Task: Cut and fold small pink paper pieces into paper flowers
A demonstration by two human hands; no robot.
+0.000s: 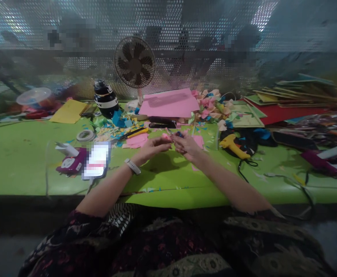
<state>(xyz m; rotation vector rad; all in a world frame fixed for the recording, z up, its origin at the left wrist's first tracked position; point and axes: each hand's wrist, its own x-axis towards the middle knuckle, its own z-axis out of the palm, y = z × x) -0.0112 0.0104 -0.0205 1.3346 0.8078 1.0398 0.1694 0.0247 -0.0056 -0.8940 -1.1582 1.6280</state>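
Note:
Both hands meet above the green tabletop, in the middle of the head view. My left hand [153, 149], with a white band on its wrist, has its fingers bent around a small pink paper piece [166, 136]. Close against it, my right hand [188, 146] is closed in a pinch. A small dark blue thing shows at its fingertips, too small to name. Pink paper sheets [136, 141] lie on the table just behind my left hand, and more pink paper [198, 141] lies behind my right hand. A yellow cutter knife [137, 132] rests among the scraps.
A yellow glue gun [234, 146] with a cable lies at right. At left are a lit phone [97, 161], a purple box [72, 164] and a tape roll [85, 135]. Behind stand a fan [135, 61], a dark bottle [106, 100] and a pile of folded paper pieces [210, 104].

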